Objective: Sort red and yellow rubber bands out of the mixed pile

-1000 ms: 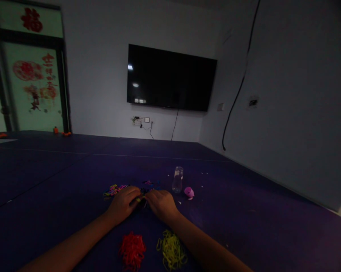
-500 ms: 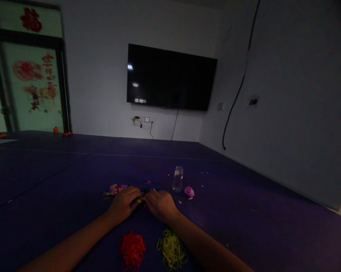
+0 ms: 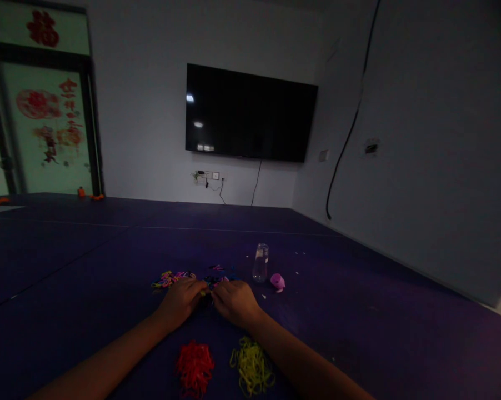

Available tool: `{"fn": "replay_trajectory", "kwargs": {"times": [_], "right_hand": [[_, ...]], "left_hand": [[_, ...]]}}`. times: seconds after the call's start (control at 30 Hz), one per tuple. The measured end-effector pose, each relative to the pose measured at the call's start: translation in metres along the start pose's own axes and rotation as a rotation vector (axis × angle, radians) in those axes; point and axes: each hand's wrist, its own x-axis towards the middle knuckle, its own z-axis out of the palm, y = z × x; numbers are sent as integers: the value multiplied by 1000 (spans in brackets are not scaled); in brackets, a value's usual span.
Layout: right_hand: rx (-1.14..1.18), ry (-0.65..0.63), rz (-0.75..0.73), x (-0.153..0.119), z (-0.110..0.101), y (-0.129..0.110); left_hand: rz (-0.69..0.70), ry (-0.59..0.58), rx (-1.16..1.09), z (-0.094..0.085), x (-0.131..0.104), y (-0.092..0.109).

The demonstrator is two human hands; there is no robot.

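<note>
Both hands rest at a spread of mixed coloured bands (image 3: 171, 279) on the purple table. My left hand (image 3: 183, 300) is closed, fingertips at a small yellow band beside the dark and pink ones. Close to its right, my right hand (image 3: 236, 303) has its fingers curled down over the pile's edge; what they pinch is too small to make out. Nearer to me lie a heap of red bands (image 3: 194, 368) and, by my right forearm, a heap of yellow-green bands (image 3: 252, 366).
A clear bottle (image 3: 261, 263) stands upright beyond my right hand, with a pink cap-like piece (image 3: 277, 282) beside it. White scraps dot the purple table (image 3: 359, 333). A wall-mounted screen (image 3: 250, 114) and a decorated glass door (image 3: 50, 128) are behind.
My left fingers have shifted slightly at the yellow band, less of which shows now. My right hand has hardly moved.
</note>
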Motion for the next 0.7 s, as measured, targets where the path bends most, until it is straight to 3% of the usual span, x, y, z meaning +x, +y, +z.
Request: {"fn": "replay_trajectory", "kwargs": {"times": [0.27,0.7], "right_hand": [[42,5,-50,-1,1,1],[103,-21,-164,0,-7,0]], "left_hand": [[19,-26,3,2,-3,0],[-32,31,-4,1,-5,1]]}}
